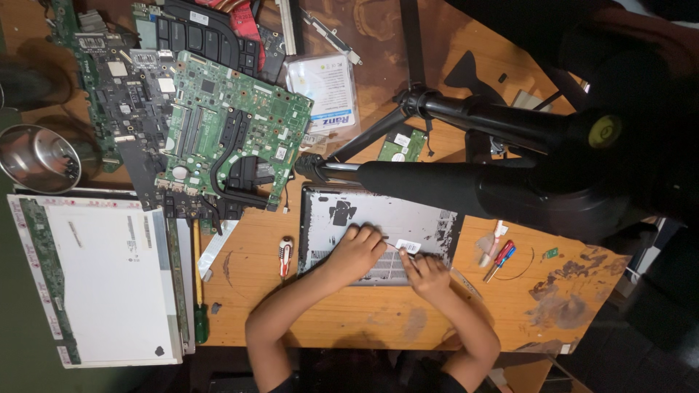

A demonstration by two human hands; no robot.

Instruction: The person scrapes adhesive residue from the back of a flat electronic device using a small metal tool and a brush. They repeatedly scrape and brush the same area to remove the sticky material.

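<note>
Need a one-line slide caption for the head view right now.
Left hand and right hand rest on an upturned grey laptop base, green circuit boards beside it on the wooden table.

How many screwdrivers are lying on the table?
3. A small red-and-white screwdriver lies left of the grey laptop base, a red-and-blue one lies right of it, and a long green-handled one lies beside the screen panel. The clutter may hide others.

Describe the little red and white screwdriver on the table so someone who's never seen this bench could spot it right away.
Start at the grey laptop base lying under both hands in the middle of the wooden table. Just off its left edge lies the short screwdriver. Its stubby red and white handle sets it apart from the long green-handled screwdriver further left.
</note>
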